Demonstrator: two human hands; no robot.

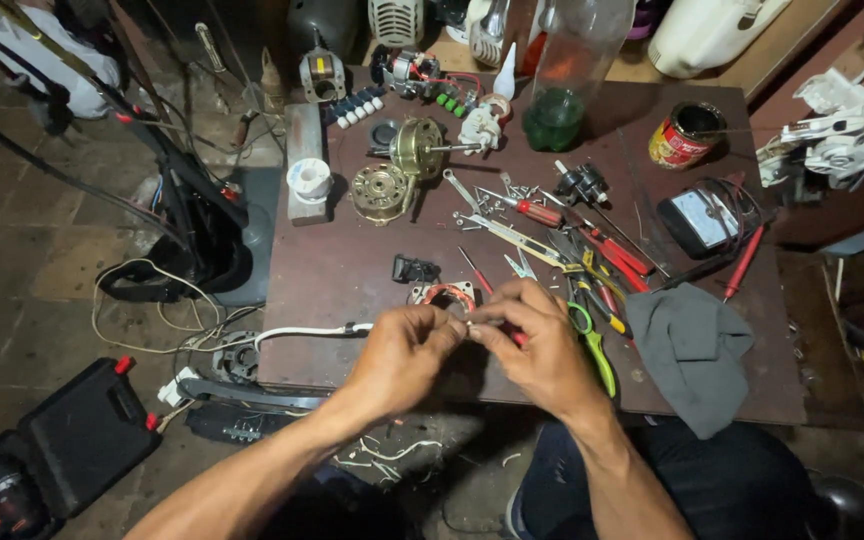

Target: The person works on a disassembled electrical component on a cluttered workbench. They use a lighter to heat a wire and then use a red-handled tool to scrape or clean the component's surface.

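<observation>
My left hand (404,352) and my right hand (540,345) meet fingertip to fingertip over the near edge of a dark red work table (352,270). Together they pinch something small and pale between thumbs and forefingers; what it is I cannot tell. A white cable (297,332) runs from the left toward my left hand. Just behind my fingers lies a motor stator with copper-red winding (444,294). A red-handled tool shows under my right hand.
Screwdrivers, pliers (592,345) and screws lie right of my hands, with a grey cloth (694,350), a multimeter (702,222), a tin can (684,135), a green-bottomed bottle (564,90), brass motor parts (402,165), a solder spool (309,180). A black tool case (62,440) sits on the floor, left.
</observation>
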